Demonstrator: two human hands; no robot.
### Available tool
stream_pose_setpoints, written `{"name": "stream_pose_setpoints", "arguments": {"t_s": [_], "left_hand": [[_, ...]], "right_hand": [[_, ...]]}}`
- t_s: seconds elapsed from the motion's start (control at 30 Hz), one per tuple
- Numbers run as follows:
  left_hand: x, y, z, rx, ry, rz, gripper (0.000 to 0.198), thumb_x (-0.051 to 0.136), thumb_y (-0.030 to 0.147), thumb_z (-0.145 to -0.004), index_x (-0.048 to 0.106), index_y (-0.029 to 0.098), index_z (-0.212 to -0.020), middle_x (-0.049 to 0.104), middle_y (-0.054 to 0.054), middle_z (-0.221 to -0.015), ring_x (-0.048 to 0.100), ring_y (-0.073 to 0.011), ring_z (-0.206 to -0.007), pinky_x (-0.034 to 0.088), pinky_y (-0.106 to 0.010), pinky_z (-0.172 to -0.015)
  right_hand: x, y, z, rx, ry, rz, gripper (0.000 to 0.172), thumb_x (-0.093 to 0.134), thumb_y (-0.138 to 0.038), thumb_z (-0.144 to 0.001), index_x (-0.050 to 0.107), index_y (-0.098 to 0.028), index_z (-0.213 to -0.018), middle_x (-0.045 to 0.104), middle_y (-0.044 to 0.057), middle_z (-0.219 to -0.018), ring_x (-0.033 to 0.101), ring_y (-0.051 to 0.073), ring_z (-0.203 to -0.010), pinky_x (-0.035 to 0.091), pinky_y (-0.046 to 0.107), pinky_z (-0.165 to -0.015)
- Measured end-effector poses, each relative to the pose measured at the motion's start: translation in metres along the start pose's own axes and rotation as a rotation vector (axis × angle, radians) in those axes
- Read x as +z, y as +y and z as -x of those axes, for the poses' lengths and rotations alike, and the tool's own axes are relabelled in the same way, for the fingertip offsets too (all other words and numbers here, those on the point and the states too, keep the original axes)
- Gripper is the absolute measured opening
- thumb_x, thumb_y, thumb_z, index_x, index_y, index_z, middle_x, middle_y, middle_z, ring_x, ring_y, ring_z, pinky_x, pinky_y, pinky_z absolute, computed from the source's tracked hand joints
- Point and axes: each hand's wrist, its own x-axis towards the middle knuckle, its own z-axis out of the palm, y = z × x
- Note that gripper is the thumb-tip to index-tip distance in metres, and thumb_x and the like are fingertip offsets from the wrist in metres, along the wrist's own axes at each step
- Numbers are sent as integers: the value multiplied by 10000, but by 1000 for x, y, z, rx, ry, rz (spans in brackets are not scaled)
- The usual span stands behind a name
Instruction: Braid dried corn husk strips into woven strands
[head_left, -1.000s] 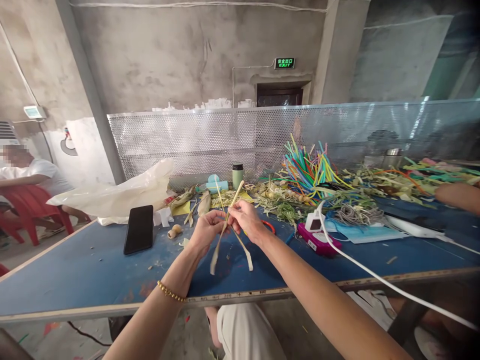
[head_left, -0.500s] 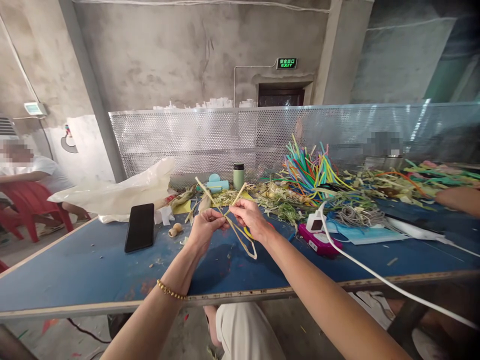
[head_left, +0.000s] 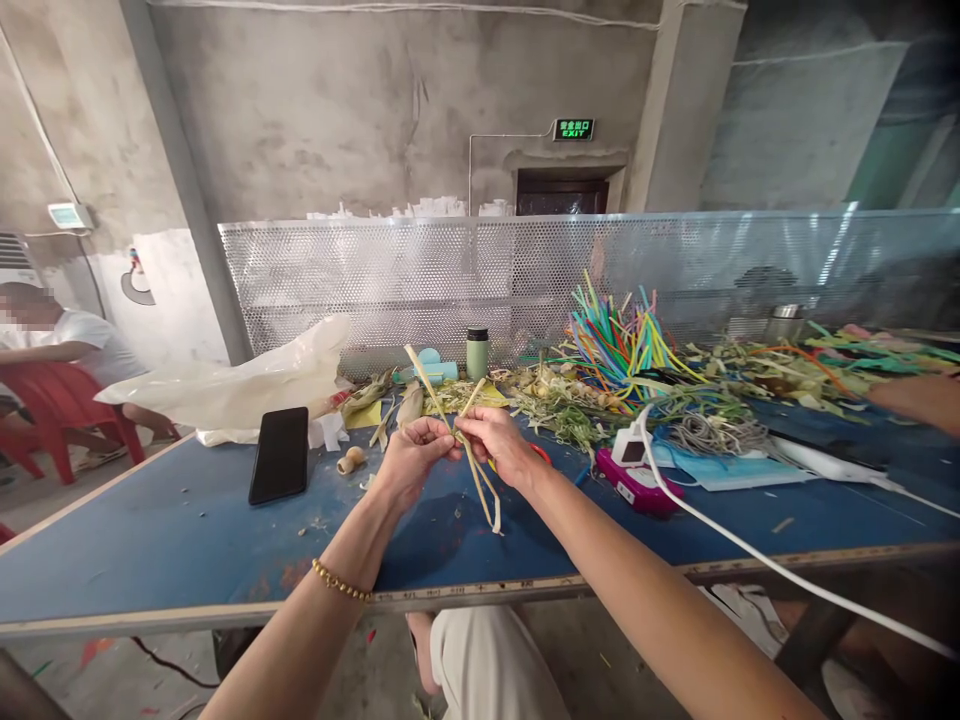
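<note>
Pinched between my fingers is a pale, straw-coloured strip of dried plant leaf (head_left: 478, 485), crossed over itself, with two ends pointing up and a loop hanging below. My left hand (head_left: 415, 455) grips it from the left, thumb and fingertips pressed together. From the other side my right hand (head_left: 495, 438) pinches the strip close to the left fingertips. Both hands are held above the blue table (head_left: 187, 545). Behind the right wrist, a red and yellow ring-shaped piece (head_left: 541, 454) is partly hidden.
A black phone (head_left: 279, 455) lies left, near a plastic bag (head_left: 247, 375). Leaf scraps, a green bottle (head_left: 477, 353) and colourful stems (head_left: 619, 335) line the back. Right are a magenta power strip (head_left: 637, 480), a white cable (head_left: 735, 545) and another person's arm (head_left: 919, 398).
The strip has turned slightly in my fingers: its hanging loop has swung left and its upper ends stand steeper. My hands have stayed nearly in place.
</note>
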Motion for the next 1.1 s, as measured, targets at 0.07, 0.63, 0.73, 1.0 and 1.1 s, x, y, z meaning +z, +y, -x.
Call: {"name": "stream_pose_setpoints", "arguments": {"t_s": [0.07, 0.63, 0.73, 1.0, 1.1], "left_hand": [[-1, 0, 0, -14, -21, 14, 307, 891, 242, -549, 645, 123, -689, 663, -6, -616, 638, -120, -573, 484, -238, -618], [0, 1, -1, 50, -12, 83, 377, 880, 208, -591, 628, 148, -864, 672, 12, -681, 629, -108, -601, 486, -240, -649], [-2, 0, -3, 37, 17, 75, 357, 885, 218, -580, 633, 132, -818, 671, 1, -704, 623, -98, -606, 488, -227, -632], [-5, -3, -4, -12, 71, 29, 328, 894, 249, -545, 687, 107, -757, 656, -11, -673, 596, -88, -574, 470, -223, -596], [-6, -3, -5, -39, 44, 32, 305, 886, 251, -559, 705, 95, -748, 665, -29, -695, 577, -80, -579, 458, -216, -587]], "right_hand": [[0, -2, 1, 3, -23, -58, 288, 739, -362, -661, 525, -172, -631, 487, -55, -508, 334, 30, -365, 234, 178, -339], [1, -9, 6, -106, 4, 150, 412, 698, -520, -736, 511, -177, -604, 432, -56, -487, 335, 52, -387, 197, 203, -357], [1, -16, 10, -170, -52, 209, 404, 693, -524, -744, 536, -175, -614, 453, -53, -498, 347, 58, -402, 225, 207, -378], [-7, -9, 7, -273, -71, 429, 157, 622, -278, -767, 595, -172, -655, 490, -46, -511, 402, 84, -463, 294, 210, -443], [-12, -8, 5, -289, -101, 463, 134, 589, -261, -792, 597, -173, -690, 535, -33, -560, 460, 96, -494, 345, 215, -475]]}}
